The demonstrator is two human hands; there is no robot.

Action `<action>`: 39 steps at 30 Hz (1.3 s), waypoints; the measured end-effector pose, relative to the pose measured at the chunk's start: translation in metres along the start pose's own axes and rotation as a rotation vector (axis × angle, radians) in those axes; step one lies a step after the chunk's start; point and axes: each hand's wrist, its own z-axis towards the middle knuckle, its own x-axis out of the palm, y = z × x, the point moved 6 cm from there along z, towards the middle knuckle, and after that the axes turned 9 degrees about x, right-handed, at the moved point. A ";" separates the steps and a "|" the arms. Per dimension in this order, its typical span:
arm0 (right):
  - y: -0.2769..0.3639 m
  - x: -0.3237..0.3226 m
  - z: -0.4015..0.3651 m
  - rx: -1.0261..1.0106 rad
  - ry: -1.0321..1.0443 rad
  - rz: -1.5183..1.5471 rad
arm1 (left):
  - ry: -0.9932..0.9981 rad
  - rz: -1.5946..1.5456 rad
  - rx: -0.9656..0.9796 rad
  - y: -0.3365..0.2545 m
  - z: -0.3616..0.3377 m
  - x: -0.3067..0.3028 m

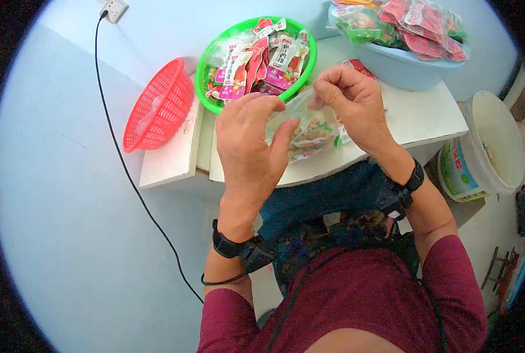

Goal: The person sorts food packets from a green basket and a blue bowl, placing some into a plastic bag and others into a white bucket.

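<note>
Two hands, clear bag, green basket behind

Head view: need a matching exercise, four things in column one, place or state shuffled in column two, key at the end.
1. red basket
2. green basket
3. white bucket
4. clear bag

A. between left hand and right hand
B. beyond the tabletop's right edge
C. leftmost container
D. holds packets with purple lower ends

Pairs: 1-C, 2-D, 3-B, 4-A

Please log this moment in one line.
left hand at clear bag | right hand pinching its edge | green basket holding packets | red basket tilted
</note>
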 end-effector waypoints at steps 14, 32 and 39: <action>0.000 0.007 0.003 -0.055 0.036 0.056 | -0.051 -0.016 -0.103 0.004 0.000 -0.003; 0.000 0.009 0.002 -0.021 0.109 -0.064 | 0.012 0.010 -0.020 0.000 0.001 0.003; -0.005 0.012 0.004 0.037 0.106 -0.019 | 0.057 0.076 -0.031 0.001 0.000 0.004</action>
